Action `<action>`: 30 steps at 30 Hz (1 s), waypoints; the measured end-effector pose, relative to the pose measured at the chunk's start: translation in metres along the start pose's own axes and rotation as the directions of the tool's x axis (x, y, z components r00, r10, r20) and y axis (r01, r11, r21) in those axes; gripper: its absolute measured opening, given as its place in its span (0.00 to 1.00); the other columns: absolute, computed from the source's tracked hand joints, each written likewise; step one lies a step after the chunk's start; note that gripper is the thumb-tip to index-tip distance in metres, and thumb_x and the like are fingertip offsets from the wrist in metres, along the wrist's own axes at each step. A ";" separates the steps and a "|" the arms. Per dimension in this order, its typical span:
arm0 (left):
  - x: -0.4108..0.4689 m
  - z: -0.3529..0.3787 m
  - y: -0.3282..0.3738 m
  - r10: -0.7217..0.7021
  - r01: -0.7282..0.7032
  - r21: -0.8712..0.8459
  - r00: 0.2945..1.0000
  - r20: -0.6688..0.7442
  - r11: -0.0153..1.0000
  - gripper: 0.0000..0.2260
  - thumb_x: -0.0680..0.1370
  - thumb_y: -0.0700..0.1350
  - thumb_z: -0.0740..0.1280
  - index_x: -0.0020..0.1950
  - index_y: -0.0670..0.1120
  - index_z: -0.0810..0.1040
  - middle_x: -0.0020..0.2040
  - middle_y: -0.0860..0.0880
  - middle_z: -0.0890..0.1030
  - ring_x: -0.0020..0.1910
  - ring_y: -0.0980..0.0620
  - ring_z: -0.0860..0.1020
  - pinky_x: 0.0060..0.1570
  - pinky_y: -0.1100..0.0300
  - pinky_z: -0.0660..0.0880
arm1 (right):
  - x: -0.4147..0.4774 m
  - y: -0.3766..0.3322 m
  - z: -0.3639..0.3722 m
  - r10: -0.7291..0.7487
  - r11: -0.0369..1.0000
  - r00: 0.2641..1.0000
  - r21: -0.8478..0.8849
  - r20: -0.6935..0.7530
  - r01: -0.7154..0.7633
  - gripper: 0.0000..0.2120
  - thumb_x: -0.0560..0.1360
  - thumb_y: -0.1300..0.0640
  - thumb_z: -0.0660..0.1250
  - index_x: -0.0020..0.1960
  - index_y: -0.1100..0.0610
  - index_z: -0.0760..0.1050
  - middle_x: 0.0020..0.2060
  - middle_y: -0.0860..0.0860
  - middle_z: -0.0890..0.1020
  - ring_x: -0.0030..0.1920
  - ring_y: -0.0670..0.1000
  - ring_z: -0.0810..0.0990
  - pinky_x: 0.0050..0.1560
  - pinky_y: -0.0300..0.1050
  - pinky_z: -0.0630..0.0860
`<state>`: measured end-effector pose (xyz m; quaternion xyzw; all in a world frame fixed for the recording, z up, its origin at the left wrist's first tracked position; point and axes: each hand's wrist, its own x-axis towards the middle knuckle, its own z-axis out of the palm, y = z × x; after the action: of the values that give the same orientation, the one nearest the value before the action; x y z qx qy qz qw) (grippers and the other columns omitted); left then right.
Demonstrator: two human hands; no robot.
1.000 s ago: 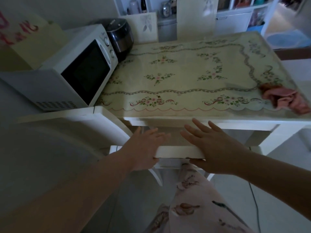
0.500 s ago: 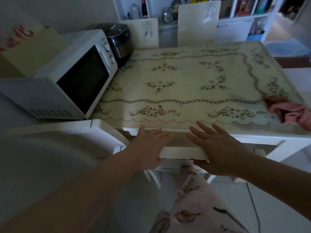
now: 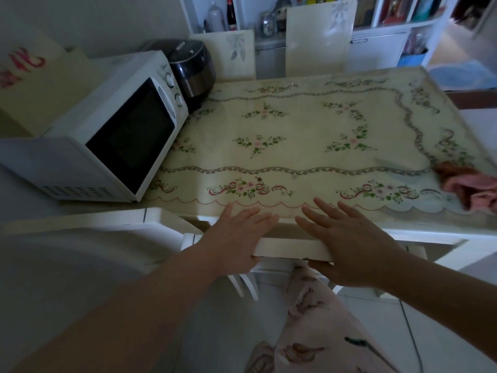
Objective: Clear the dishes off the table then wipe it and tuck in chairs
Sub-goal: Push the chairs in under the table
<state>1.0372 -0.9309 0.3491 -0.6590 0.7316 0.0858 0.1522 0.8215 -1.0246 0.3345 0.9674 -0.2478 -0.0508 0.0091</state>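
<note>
Two hands rest on the top rail of the nearest chair (image 3: 293, 250), which sits just in front of the table (image 3: 295, 135) edge. Left hand (image 3: 236, 238) lies flat, fingers spread, palm on the rail w/ fingertips reaching over the table lip. Right hand (image 3: 347, 249) is likewise flat and spread, thumb tucked under the rail; neither hand pinches anything. The chair looks nearly in, prob. the tuck-in step under way.

On the table itself no dishes show, so clearing looks done. A pink cloth (image 3: 470, 184) lies bunched at the table's right near corner, which suggests wiping is done too, though the frame can't prove it.

At the table's left stand a microwave (image 3: 107, 138) and behind it a rice cooker (image 3: 192, 70), prob. permanent fixtures. At the table's far side two chair backs (image 3: 318, 33) stand close against the edge, apparently tucked already. Left to do: finish this chair, maybe put the cloth away.
</note>
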 end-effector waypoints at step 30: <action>0.045 -0.112 0.270 0.260 -0.253 0.062 0.926 -0.272 0.965 0.12 0.79 0.49 0.61 0.59 0.51 0.80 0.54 0.50 0.82 0.52 0.47 0.79 0.55 0.54 0.73 | -0.271 0.106 -0.020 0.572 0.808 0.820 0.174 -0.008 -0.563 0.18 0.82 0.49 0.52 0.68 0.47 0.71 0.68 0.45 0.74 0.69 0.46 0.70 0.68 0.48 0.68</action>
<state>0.7542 -0.9784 0.4187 -0.5610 0.8266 0.0023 0.0440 0.5366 -0.9879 0.3843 0.8477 -0.5282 0.0039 -0.0481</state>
